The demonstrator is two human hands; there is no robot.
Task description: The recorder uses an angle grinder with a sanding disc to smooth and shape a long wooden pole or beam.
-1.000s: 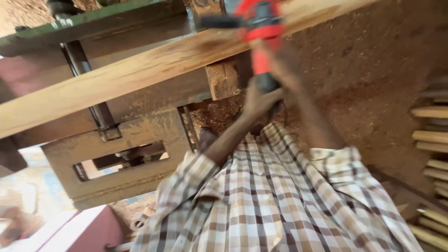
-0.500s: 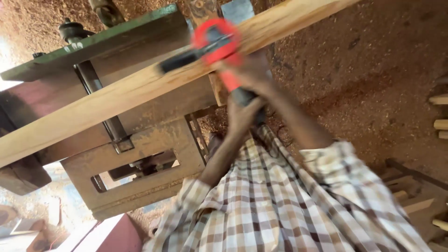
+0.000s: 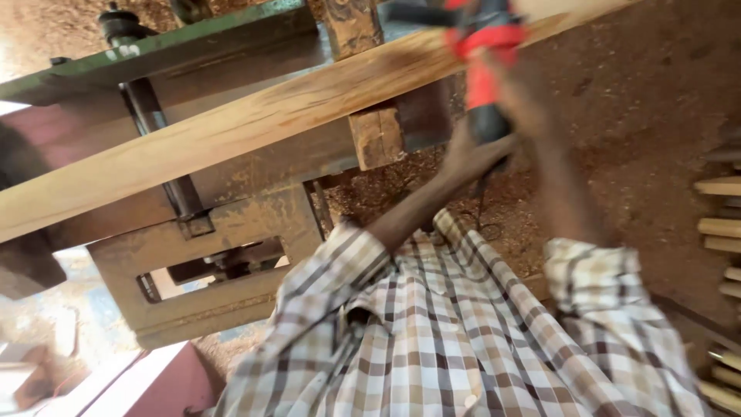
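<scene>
Firmly, both hands' grip encloses grinder (image 3: 482,73).

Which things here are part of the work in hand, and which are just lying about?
In hand: red power tool, gripped by left hand and right hand; long wooden plank under it.

Lying about: green-topped machine, wooden sticks at right, sawdust on floor.

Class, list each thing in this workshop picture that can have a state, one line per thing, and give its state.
Long plank: lying across the green-topped machine, slanted in the picture.
Red power tool: held against the plank, blurred.
Left hand: gripping the tool's dark rear handle.
Right hand: on the tool's red body, blurred.
Green-topped machine: dusty, bearing the plank.
Floor: covered in sawdust.
Wooden sticks: stacked at the right edge.
</scene>
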